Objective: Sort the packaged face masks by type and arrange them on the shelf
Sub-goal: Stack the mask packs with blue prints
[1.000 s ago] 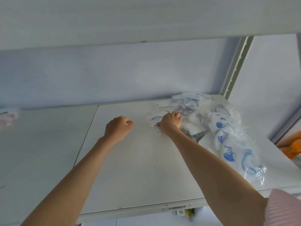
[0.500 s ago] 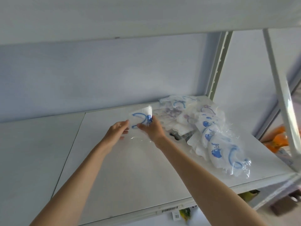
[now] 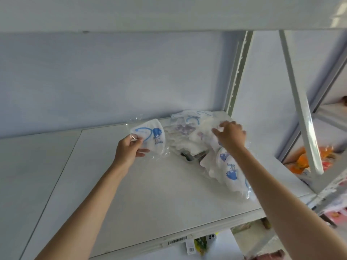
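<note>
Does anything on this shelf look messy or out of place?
Yes. The packaged masks lie in a loose, overlapping heap at the shelf's right end, blue-printed and purple-printed ones mixed. Something dark pokes out beneath; I cannot tell what.

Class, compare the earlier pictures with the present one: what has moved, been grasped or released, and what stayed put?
The right hand released the blue-print mask packet and reached right into the mask pile. The left hand now holds that packet alone, lifted off the shelf. The pile stayed in its corner.
</note>
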{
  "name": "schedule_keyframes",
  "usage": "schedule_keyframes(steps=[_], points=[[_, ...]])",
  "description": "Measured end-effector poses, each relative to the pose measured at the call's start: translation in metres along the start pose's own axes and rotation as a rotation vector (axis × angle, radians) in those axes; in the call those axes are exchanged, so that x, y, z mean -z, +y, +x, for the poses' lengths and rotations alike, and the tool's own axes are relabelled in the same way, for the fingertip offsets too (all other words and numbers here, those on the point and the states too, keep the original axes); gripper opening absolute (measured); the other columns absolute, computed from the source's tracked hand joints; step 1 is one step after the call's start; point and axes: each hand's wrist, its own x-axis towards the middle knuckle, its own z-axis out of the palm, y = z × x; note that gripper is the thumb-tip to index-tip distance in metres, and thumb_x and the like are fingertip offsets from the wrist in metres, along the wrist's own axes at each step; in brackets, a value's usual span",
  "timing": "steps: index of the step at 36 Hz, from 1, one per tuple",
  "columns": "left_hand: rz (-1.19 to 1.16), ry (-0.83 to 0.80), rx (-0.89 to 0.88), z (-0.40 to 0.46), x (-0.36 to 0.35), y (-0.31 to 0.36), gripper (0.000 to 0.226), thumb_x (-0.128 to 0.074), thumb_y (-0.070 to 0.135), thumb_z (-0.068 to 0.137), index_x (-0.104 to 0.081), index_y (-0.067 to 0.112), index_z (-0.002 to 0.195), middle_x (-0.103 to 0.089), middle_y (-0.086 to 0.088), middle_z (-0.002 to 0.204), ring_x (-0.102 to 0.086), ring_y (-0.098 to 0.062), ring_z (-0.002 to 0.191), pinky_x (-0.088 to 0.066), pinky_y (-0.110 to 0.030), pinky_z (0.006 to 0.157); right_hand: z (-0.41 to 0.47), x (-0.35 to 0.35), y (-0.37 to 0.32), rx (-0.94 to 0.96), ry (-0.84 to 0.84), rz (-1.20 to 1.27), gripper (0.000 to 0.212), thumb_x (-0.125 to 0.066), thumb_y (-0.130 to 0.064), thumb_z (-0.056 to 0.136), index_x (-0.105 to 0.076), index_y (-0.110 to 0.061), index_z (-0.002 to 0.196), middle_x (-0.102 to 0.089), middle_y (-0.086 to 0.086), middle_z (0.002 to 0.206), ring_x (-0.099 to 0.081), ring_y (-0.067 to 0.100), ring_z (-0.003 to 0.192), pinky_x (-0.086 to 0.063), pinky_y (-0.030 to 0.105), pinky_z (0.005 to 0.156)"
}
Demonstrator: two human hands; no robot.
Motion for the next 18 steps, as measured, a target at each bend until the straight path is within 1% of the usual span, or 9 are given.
schedule_keyframes(steps=[3, 6, 7, 8, 9, 10, 11, 14, 18], points=[[0.026, -0.049, -0.003, -0.004, -0.010, 0.003, 0.009, -0.053, 0.008, 0.098, -0.056, -0.001, 0.099, -0.064, -0.008, 0.085, -0.069, -0.013, 0.052, -0.052, -0.020, 0.047, 0.007, 0.022, 0.032, -0.114, -0.210, -0.270, 0.071, -0.053, -0.066, 0.082, -0.055, -0.010, 0.126, -0.052, 0.013, 0.130, -0.047, 0.033, 0.120, -0.037, 0.041, 0.098], [0.044, -0.089, -0.003, -0.006, -0.017, 0.004, 0.012, -0.054, 0.009, 0.098, -0.058, -0.002, 0.100, -0.065, -0.010, 0.088, -0.069, -0.016, 0.054, -0.051, -0.021, 0.047, 0.013, 0.030, 0.052, -0.167, -0.403, -0.223, 0.104, -0.054, -0.088, 0.054, -0.055, -0.010, 0.122, -0.058, 0.011, 0.127, -0.055, 0.031, 0.111, -0.042, 0.042, 0.097], [0.045, -0.099, -0.003, -0.007, -0.019, 0.004, 0.010, -0.054, 0.009, 0.098, -0.058, 0.000, 0.098, -0.065, -0.010, 0.088, -0.070, -0.017, 0.055, -0.051, -0.021, 0.047, 0.012, 0.033, 0.054, -0.155, -0.445, -0.191, 0.109, -0.053, -0.090, 0.046, -0.056, -0.010, 0.120, -0.060, 0.011, 0.125, -0.056, 0.029, 0.105, -0.043, 0.040, 0.094], [0.044, -0.109, -0.003, -0.008, -0.021, 0.005, 0.009, -0.054, 0.010, 0.098, -0.058, 0.003, 0.095, -0.065, -0.009, 0.088, -0.070, -0.017, 0.055, -0.051, -0.021, 0.047, 0.011, 0.036, 0.056, -0.133, -0.478, -0.157, 0.104, -0.058, -0.085, 0.049, -0.056, -0.010, 0.121, -0.060, 0.011, 0.125, -0.054, 0.026, 0.100, -0.042, 0.036, 0.090], [0.045, -0.117, -0.003, -0.009, -0.022, 0.005, 0.009, -0.055, 0.010, 0.098, -0.058, 0.005, 0.091, -0.065, -0.008, 0.087, -0.070, -0.018, 0.055, -0.051, -0.021, 0.048, 0.008, 0.038, 0.059, -0.106, -0.513, -0.131, 0.091, -0.065, -0.074, 0.062, -0.055, -0.009, 0.125, -0.059, 0.010, 0.127, -0.052, 0.024, 0.098, -0.039, 0.032, 0.088], [0.047, -0.122, -0.002, -0.010, -0.023, 0.004, 0.010, -0.055, 0.010, 0.098, -0.058, 0.007, 0.089, -0.065, -0.007, 0.085, -0.070, -0.018, 0.056, -0.051, -0.021, 0.048, 0.006, 0.039, 0.061, -0.085, -0.546, -0.114, 0.079, -0.069, -0.059, 0.073, -0.051, -0.008, 0.130, -0.056, 0.010, 0.130, -0.050, 0.022, 0.099, -0.037, 0.030, 0.087], [0.051, -0.124, -0.001, -0.010, -0.024, 0.004, 0.010, -0.055, 0.010, 0.097, -0.058, 0.008, 0.087, -0.065, -0.007, 0.085, -0.070, -0.018, 0.056, -0.052, -0.021, 0.048, 0.004, 0.039, 0.064, -0.085, -0.571, -0.119, 0.077, -0.070, -0.050, 0.078, -0.045, -0.007, 0.136, -0.053, 0.010, 0.134, -0.050, 0.023, 0.105, -0.036, 0.030, 0.090], [0.065, -0.123, 0.004, -0.010, -0.025, 0.001, 0.010, -0.055, 0.010, 0.098, -0.058, 0.008, 0.088, -0.065, -0.008, 0.086, -0.070, -0.018, 0.057, -0.052, -0.021, 0.048, -0.001, 0.028, 0.073, -0.117, -0.599, -0.192, 0.100, -0.077, -0.055, 0.068, -0.031, -0.010, 0.145, -0.041, 0.009, 0.145, -0.043, 0.027, 0.129, -0.036, 0.036, 0.103], [0.076, -0.130, 0.009, -0.011, -0.031, -0.001, 0.008, -0.055, 0.010, 0.098, -0.057, 0.003, 0.094, -0.065, -0.009, 0.087, -0.070, -0.019, 0.057, -0.052, -0.022, 0.048, -0.001, 0.010, 0.078, -0.134, -0.538, -0.151, 0.111, -0.080, -0.063, 0.057, -0.032, -0.012, 0.144, -0.046, 0.008, 0.141, -0.047, 0.027, 0.124, -0.040, 0.038, 0.099]])
